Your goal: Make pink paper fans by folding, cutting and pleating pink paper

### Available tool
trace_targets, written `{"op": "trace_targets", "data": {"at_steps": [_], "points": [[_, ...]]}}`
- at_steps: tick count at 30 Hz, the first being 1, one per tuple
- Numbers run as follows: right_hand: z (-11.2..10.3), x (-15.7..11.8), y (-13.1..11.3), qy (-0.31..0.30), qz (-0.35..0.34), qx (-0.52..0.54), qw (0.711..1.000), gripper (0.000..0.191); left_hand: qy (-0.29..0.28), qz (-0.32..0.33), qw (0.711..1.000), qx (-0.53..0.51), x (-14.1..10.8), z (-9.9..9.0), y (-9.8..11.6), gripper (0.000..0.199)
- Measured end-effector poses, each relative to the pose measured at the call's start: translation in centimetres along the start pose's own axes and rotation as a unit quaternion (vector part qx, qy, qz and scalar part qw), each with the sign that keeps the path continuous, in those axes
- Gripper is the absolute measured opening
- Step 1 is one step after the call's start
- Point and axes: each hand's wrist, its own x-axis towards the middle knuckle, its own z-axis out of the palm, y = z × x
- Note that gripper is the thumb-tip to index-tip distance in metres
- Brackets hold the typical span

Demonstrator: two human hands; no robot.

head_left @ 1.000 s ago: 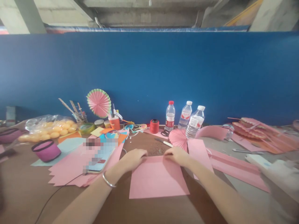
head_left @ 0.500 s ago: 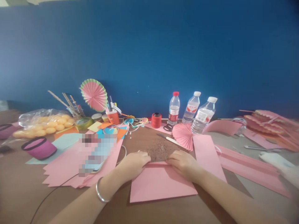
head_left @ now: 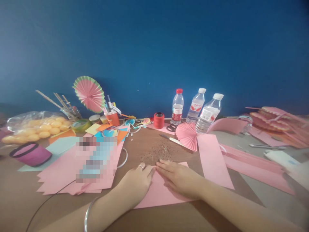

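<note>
Flat on the table before me lies a pink sheet of paper, its far edge partly covered by my hands. My left hand, with a ring on one finger, presses on the paper's far left part, fingers laid down. My right hand rests on the paper with its fingers stretched out flat toward the left. The fingertips of both hands meet near the middle of the far edge. Just beyond them are dark specks on the table and a white-handled knife beside a small pleated pink fan.
Left lie a stack of pink paper, a purple band and a bag of yellow balls. At the back stand a red thread spool and several water bottles. More pink paper lies right, near a white sleeve-like shape.
Both hands have moved together along the far edge of the pink paper. My right hand has shifted left and its fingers now lie flat. The view has shifted slightly.
</note>
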Motion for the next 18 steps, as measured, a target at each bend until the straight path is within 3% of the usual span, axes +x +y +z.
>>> {"op": "trace_targets", "data": {"at_steps": [3,10,15,18], "points": [[-0.7,-1.6,0.9,-0.064,0.060,0.041,0.995,0.060,-0.012,-0.016,1.000,-0.010,-0.4,0.1,-0.4,0.030],[-2.4,-6.4,3.6,0.005,0.170,-0.014,0.985,0.036,-0.026,-0.039,0.996,-0.071,-0.2,-0.4,-2.4,0.017],[-3.1,-3.7,3.2,0.024,0.203,-0.032,0.978,0.022,-0.031,-0.049,0.984,-0.166,2.0,-2.1,-4.3,0.003],[-2.8,-0.8,2.3,0.019,0.194,-0.025,0.981,0.014,-0.051,-0.058,0.976,-0.205,2.9,-2.4,-4.9,0.015]]}}
